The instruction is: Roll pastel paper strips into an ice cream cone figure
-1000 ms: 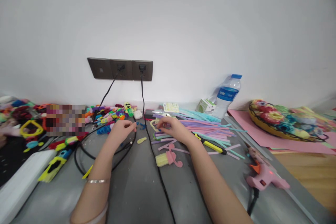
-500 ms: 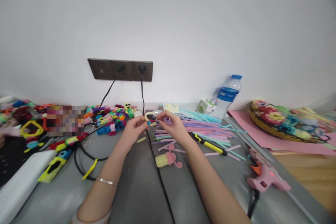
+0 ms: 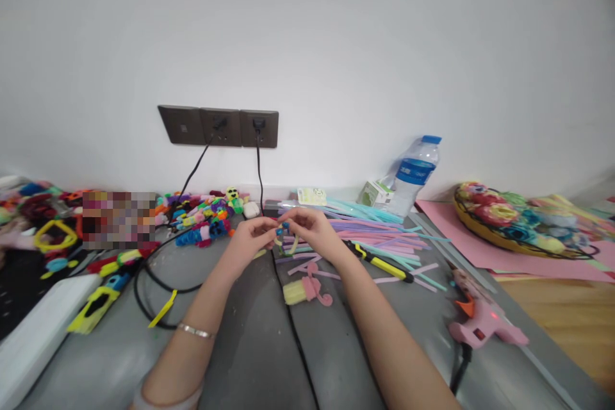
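Both hands meet over the middle of the grey table, pinching a bent pale yellow pipe cleaner point(image 3: 294, 245) between them. My left hand point(image 3: 254, 238) has its thumb and fingertips closed on one side of it. From the other side my right hand point(image 3: 310, 230) grips it, fingertips almost touching the left ones. Blue nails show at the pinch, and part of the piece hides behind the fingers. Just below lies a small pipe-cleaner piece point(image 3: 298, 292) with a pale yellow block and pink curls. Pastel pipe cleaners point(image 3: 384, 234) are spread behind my right wrist.
A yellow-black utility knife point(image 3: 384, 265) lies beside my right forearm. Further right is a pink glue gun point(image 3: 485, 327) with a red light. A water bottle point(image 3: 416, 173) leans by the wall. Black cords point(image 3: 295, 333) cross the table. Colourful pipe-cleaner figures point(image 3: 206, 218) pile up at left.
The pale yellow loop that stood above my fingertips now hangs below them, its ends pointing down. My hands have drawn closer together.
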Demonstrator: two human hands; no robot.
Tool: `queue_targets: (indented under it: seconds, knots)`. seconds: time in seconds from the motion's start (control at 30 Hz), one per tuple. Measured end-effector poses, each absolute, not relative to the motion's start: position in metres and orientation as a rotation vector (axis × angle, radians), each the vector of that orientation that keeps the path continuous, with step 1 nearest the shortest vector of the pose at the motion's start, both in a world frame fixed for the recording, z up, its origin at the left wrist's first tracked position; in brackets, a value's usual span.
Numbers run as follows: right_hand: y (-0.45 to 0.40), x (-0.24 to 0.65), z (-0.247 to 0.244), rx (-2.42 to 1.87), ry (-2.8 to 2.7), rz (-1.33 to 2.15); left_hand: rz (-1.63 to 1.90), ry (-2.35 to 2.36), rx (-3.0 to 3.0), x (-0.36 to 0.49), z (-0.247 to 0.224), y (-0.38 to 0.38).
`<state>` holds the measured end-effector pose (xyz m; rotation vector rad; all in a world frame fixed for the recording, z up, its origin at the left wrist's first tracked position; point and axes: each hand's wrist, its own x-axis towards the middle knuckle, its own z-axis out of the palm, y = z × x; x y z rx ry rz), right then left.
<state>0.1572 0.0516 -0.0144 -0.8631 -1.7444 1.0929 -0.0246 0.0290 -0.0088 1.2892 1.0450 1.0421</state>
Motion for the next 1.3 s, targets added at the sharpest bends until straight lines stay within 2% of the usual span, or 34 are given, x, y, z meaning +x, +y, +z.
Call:
queue_targets:
  seconds: [0.37, 0.67, 0.97, 1.3]
  knots:
    - [0.051, 0.159, -0.011, -0.903, -1.691, 1.087, 1.126, 1.024, 1.381, -0.035, -0.013, 0.034]
    - [0.052, 0.159, -0.017, -0.95, -1.762, 0.983, 0.951, 1.046, 1.477, -0.033, -0.012, 0.032]
    - [0.051, 0.161, -0.013, -0.936, -1.765, 1.014, 1.052, 1.134, 1.518, -0.041, -0.005, 0.033]
    - [0.05, 0.162, -0.015, -0.997, -1.841, 0.819, 0.92, 1.097, 1.587, -0.044, -0.003, 0.029]
